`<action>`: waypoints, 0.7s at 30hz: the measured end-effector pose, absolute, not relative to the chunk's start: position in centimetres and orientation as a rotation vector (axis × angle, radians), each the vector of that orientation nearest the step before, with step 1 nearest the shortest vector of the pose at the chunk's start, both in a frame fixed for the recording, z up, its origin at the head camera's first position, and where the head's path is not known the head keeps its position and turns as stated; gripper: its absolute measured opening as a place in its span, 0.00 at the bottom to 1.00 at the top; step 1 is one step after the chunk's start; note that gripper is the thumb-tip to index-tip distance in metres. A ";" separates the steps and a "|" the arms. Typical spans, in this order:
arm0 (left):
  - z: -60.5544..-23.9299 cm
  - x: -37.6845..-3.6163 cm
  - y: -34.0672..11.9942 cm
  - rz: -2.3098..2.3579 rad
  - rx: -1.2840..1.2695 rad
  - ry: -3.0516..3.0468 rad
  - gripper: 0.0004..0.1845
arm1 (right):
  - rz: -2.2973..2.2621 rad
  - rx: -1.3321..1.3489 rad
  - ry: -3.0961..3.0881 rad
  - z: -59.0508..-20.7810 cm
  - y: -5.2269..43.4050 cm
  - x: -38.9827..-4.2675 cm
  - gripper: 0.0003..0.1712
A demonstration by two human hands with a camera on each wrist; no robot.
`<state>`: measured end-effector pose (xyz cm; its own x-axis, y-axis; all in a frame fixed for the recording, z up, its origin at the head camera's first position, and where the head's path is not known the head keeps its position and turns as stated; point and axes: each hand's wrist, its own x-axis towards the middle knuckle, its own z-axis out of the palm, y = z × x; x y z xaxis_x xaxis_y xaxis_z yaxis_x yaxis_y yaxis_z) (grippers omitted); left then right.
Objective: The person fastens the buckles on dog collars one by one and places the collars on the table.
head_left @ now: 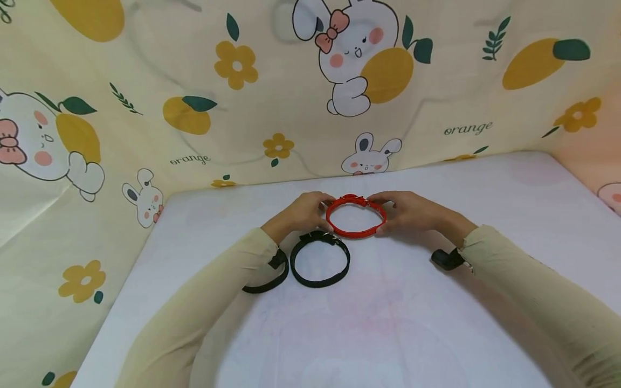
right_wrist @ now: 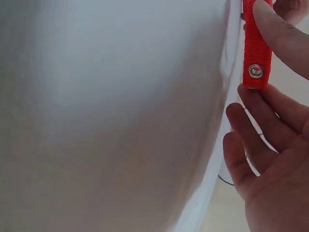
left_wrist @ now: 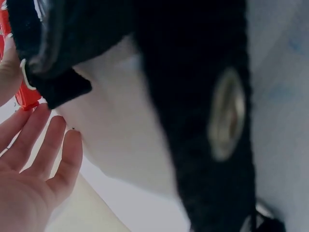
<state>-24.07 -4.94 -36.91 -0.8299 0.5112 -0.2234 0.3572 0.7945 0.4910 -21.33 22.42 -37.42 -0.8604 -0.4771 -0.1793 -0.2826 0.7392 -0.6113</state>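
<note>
Left hand (head_left: 303, 212): holds the left side of the red collar, fingers curled round the band at its far edge.
Right hand (head_left: 406, 212): pinches the right side of the same collar, thumb pressed on the strap end with the metal eyelet.
Red collar (head_left: 356, 217): a closed loop lying flat on the white table (head_left: 485, 215), between both hands, its buckle at the far side.
Black collar (head_left: 320, 263): a closed loop on the table just near of the left hand, close to the red collar.
Backdrop (head_left: 194, 81): cream cloth printed with rabbits, oranges and flowers, standing behind and beside the table.
</note>
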 end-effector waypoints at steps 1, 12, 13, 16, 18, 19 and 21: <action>-36.9 -24.1 -4.9 0.615 0.667 2.640 0.40 | -0.837 -0.582 2.613 -37.5 22.4 -21.3 0.48; -37.3 -23.8 -4.6 0.596 0.628 2.664 0.39 | -0.738 -0.620 2.653 -37.8 22.3 -21.6 0.45; -37.3 -23.7 -4.6 0.601 0.618 2.661 0.39 | -0.737 -0.634 2.652 -37.8 22.3 -21.6 0.44; -37.3 -23.5 -4.7 0.602 0.602 2.657 0.39 | -0.744 -0.663 2.650 -37.8 22.4 -21.5 0.43; -37.2 -23.5 -4.7 0.601 0.600 2.655 0.39 | -0.747 -0.671 2.644 -37.7 22.5 -21.5 0.43; -37.2 -23.6 -4.8 0.596 0.605 2.656 0.39 | -0.741 -0.669 2.643 -37.7 22.5 -21.6 0.43; -37.2 -23.7 -4.9 0.577 0.627 2.661 0.40 | -0.718 -0.654 2.646 -37.6 22.5 -21.7 0.46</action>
<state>-23.68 -4.95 -37.16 -0.8428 0.4847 -0.2342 0.3441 0.8196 0.4580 -21.71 22.45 -37.60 -0.8435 -0.5053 -0.1823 -0.3437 0.7685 -0.5397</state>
